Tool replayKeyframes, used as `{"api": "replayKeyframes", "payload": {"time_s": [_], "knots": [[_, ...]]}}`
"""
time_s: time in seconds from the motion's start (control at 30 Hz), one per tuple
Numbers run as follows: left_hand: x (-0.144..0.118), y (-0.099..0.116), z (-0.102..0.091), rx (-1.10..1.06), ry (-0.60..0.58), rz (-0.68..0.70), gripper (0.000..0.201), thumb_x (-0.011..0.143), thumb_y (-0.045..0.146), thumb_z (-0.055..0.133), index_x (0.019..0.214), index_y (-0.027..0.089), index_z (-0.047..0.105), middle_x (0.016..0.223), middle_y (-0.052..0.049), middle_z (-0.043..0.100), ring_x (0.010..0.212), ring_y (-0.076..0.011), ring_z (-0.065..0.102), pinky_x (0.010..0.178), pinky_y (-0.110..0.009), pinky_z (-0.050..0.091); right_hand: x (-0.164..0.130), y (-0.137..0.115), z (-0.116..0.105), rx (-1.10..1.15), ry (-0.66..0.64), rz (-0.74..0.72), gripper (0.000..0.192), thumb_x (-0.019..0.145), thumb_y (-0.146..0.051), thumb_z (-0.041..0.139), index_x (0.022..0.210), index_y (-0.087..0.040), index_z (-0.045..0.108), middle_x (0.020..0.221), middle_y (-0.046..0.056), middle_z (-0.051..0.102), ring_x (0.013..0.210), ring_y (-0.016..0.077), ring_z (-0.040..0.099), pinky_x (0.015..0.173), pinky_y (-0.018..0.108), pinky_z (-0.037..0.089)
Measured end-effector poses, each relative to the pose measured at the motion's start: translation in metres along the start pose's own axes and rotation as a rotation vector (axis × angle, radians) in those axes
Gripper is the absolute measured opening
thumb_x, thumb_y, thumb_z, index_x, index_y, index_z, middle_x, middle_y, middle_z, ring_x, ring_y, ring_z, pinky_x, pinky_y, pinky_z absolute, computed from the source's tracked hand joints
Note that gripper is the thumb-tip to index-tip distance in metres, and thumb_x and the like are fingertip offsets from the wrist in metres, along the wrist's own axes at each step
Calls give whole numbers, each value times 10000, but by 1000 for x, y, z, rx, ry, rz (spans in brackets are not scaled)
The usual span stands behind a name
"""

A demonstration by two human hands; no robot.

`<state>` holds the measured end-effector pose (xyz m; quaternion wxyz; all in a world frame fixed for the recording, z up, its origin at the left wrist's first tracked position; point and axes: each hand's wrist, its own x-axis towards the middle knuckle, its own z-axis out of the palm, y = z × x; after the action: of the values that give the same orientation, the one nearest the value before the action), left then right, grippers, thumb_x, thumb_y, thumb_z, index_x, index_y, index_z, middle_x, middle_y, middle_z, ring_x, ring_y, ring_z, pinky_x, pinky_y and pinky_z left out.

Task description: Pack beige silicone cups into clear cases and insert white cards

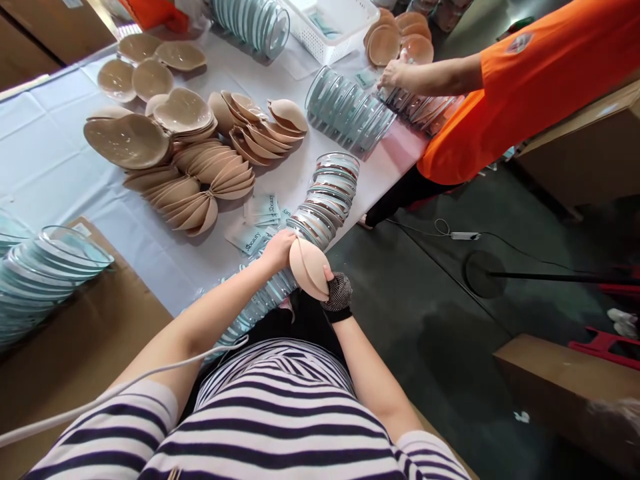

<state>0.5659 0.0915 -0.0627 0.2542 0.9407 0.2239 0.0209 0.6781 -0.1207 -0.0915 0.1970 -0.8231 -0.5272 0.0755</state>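
A beige adhesive bra point(309, 268) is held between my two hands in front of my body, its cups folded together with the outer side up. My bare left hand point(281, 251) grips its upper left edge. On the lower right side, my right hand point(338, 292), in a dark speckled glove with bare fingertips, pinches the other edge. Just beyond the bra stands a curved row of clear round cases point(330, 190) with beige contents. Printed cards point(247, 237) lie left of them. More clear cases point(270, 290) sit under my left forearm.
Stacks of beige bra cups point(200, 180) cover the middle of the white-covered table point(40, 147). A co-worker's hand point(397, 73) reaches to other cases at the far right. Clear cases point(45, 280) rest on a carton at left. A white basket point(333, 37) stands at the back.
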Motion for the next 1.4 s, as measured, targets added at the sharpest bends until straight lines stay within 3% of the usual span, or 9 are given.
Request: {"api": "replayKeyframes", "payload": {"time_s": [0.17,0.27,0.4,0.53,0.6,0.73,0.93,1.13,1.4], "knots": [[-5,6,-3,-31,30,-20,237,739,139,560,966,183,611,980,-131,604,977,-285,558,886,-412,466,-9,-6,1,-41,-17,48,555,838,-482,539,1277,-156,627,834,101,667,744,225,608,698,313,479],[-9,6,-1,-75,73,24,317,700,183,643,1016,186,617,1035,-121,573,1032,-288,532,941,-420,465,9,-18,-11,25,-59,91,599,843,-467,564,1357,-161,545,1011,115,689,840,234,638,754,313,503],[-10,2,1,-138,147,-35,531,647,302,755,1135,183,583,1190,-146,500,1185,-326,478,997,-455,455,34,-27,-30,144,-128,88,483,898,-327,510,1359,-185,509,1222,91,654,1033,210,635,877,288,503],[-5,1,-2,-189,87,-170,1023,578,403,828,1437,167,325,1489,-207,313,1393,-380,325,1121,-491,345,44,-27,-29,127,-159,99,418,909,-281,476,1311,-173,523,1231,97,653,1049,213,638,881,300,502],[-2,-1,-4,-202,5,-193,1142,582,467,822,1503,160,220,1554,-218,234,1429,-389,275,1156,-488,294,49,-26,-20,91,-180,144,402,911,-316,485,1279,-161,535,1184,107,670,995,222,655,845,303,503],[-2,-3,-7,-213,-30,-194,1155,620,461,794,1536,158,158,1588,-196,199,1468,-361,201,1180,-463,264,57,-21,-7,-14,-301,213,423,848,-391,594,1179,-127,588,1049,140,698,897,255,666,788,311,489],[-3,2,-9,-179,-27,-198,1194,609,449,799,1543,119,132,1593,-200,189,1475,-352,181,1203,-433,232,49,-14,-9,-41,-171,54,430,898,-340,528,1289,-166,571,1146,131,671,1013,244,620,899,313,433],[-4,4,-10,-141,-75,-191,1176,636,488,780,1549,134,129,1604,-207,141,1469,-357,199,1185,-445,251,72,-15,2,-45,-264,3,436,951,-429,464,1278,-176,598,1142,127,680,955,235,639,832,298,429],[-4,1,-10,-143,-115,-207,1190,635,526,783,1559,182,117,1616,-175,115,1465,-372,200,1178,-455,259,59,-20,1,151,-190,278,238,928,-270,481,1066,-167,645,1036,81,708,921,193,647,817,259,459]]}}
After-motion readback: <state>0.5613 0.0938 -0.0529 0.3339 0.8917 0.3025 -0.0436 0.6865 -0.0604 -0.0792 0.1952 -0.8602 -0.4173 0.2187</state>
